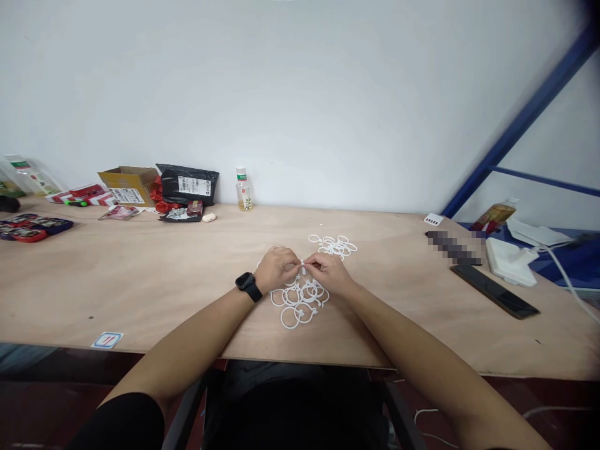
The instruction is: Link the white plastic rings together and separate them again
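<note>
My left hand [277, 269] and my right hand [329, 270] meet over the middle of a wooden table [140, 281], fingers pinched together on a small white plastic ring [304, 267] between them. A black watch sits on my left wrist. Just below the hands lies a cluster of several linked white rings [300, 300]. A second loose pile of white rings [334, 245] lies a little beyond the right hand.
At the far left stand a cardboard box [127, 185], a black parcel bag [188, 184], red packets and a small bottle [242, 189]. To the right lie a black phone [494, 291], a white charger [510, 261] with cable, and a blue metal frame [520, 122].
</note>
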A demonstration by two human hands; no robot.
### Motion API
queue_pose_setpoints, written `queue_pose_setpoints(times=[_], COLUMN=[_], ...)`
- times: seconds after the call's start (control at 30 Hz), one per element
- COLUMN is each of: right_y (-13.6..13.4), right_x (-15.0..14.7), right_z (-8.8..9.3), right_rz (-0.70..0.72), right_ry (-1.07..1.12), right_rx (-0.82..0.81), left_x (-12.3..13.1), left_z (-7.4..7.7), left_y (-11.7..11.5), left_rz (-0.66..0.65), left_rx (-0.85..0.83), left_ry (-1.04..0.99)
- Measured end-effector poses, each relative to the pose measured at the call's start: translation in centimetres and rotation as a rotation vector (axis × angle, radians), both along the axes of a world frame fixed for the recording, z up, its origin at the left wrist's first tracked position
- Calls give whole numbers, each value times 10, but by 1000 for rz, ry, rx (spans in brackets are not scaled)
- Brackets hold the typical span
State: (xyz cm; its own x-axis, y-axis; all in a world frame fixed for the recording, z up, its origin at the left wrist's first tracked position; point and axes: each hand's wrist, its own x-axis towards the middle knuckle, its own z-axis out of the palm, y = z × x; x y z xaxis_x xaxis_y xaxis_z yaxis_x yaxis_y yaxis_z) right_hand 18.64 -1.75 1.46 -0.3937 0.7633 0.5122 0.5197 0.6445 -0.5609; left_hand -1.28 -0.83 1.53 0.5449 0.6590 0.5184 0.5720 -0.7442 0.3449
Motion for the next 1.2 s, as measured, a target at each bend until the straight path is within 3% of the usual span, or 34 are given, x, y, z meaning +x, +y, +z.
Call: queue_pose_setpoints(times=[0.23, 0.43, 0.53, 0.73, 1.03, 1.2], right_y=[15, 34, 34, 12, 5, 4], right_x=[13, 39, 36, 3, -1, -1], right_z=[3, 3, -1, -4, -1, 1], right_rz=[-196, -427, -360, -109, -95, -47], right_ry=[-278, -362, -250, -31, 87, 37], right_rx=[151, 67, 8, -111, -128, -55], left_x=[-7, -8, -5, -3, 3, 3], left_z=[0, -3, -3, 0, -2, -2], left_y=[4, 2, 2, 4, -2, -1], left_rz=[91, 93, 134, 242, 23, 48], left_rx=[-111, -189, -188, -129, -46, -151], left_ry=[110, 271, 236, -16, -142, -243])
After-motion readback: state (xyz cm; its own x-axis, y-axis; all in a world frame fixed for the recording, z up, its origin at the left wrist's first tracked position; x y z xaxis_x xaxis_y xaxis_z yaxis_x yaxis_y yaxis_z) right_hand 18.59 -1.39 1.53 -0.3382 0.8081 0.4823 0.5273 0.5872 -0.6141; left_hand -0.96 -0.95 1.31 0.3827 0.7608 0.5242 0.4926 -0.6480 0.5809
